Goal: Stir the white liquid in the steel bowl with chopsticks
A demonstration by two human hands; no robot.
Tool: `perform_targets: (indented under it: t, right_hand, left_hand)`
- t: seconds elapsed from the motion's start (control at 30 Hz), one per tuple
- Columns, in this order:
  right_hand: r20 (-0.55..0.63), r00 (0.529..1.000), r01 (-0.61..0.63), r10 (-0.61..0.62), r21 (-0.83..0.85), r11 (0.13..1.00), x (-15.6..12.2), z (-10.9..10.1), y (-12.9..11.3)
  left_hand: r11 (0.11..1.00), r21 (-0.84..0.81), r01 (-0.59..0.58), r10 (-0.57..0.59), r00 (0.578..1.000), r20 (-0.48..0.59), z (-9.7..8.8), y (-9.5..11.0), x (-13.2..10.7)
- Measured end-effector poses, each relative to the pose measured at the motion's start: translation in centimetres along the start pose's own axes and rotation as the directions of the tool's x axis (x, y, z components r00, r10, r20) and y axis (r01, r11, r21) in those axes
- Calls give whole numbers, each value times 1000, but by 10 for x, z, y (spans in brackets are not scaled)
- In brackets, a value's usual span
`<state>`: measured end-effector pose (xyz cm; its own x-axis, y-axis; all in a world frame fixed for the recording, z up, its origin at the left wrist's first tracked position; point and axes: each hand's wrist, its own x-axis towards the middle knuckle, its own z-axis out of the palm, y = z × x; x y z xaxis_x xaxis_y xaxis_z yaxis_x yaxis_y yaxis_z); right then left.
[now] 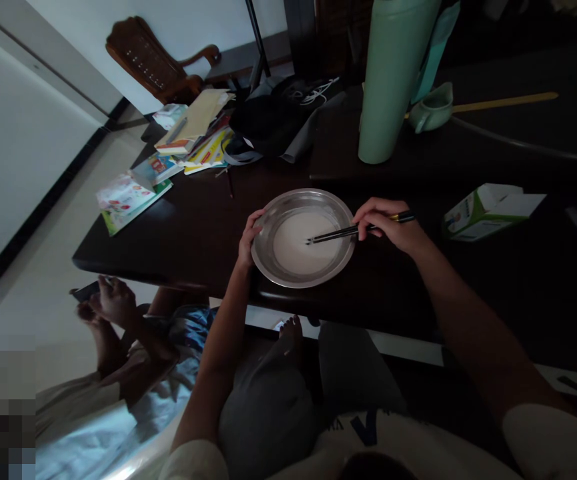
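Left hand [249, 235]: curled on the left rim of the bowl, holding it.
Bowl [268, 270]: shiny metal, on the dark table [193, 227] near its front edge, between the two hands.
White liquid [293, 252]: lies in the bottom of the bowl.
Chopsticks [341, 233]: almost flat, pointing left from the grip, tips in the middle of the white liquid.
Right hand [388, 223]: just beside the right rim, fingers pinched tight on the back end of the chopsticks.

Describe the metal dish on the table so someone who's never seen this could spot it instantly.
Find the dark table, then its near edge. A shallow round metal dish sits there, left hand on its rim, right hand holding black chopsticks in it. Unlike the tall green flask behind, it is shiny and holds white liquid.
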<state>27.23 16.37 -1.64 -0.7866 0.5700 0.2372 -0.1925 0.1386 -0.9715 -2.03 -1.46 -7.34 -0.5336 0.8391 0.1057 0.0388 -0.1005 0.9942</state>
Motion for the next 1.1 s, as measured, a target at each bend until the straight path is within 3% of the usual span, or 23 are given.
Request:
perform_targets:
  t: [0.17,0.43,0.63,0.87,1.1]
  right_hand:
    - [136,990,-24,25,-5,1000,0,7,0]
    - [-5,999,-32,32,-64,997,-1,-2,-2]
    - [140,990,-6,21,-106,994,-1,7,-3]
    - [10,1000,-22,23,-74,997,-1,-1,-3]
    - [127,992,0,14,-109,994,-1,7,-3]
  left_hand:
    - [1000,-1,-24,24,999,23,-2,-4,1]
    - [1000,-24,-5,6,1000,16,-2,-4,1]
    - [1000,-7,-2,2,1000,17,-1,-3,1]
    - [1000,3,-24,24,999,42,0,-2,1]
    - [1000,12,-15,15,1000,18,0,-2,1]
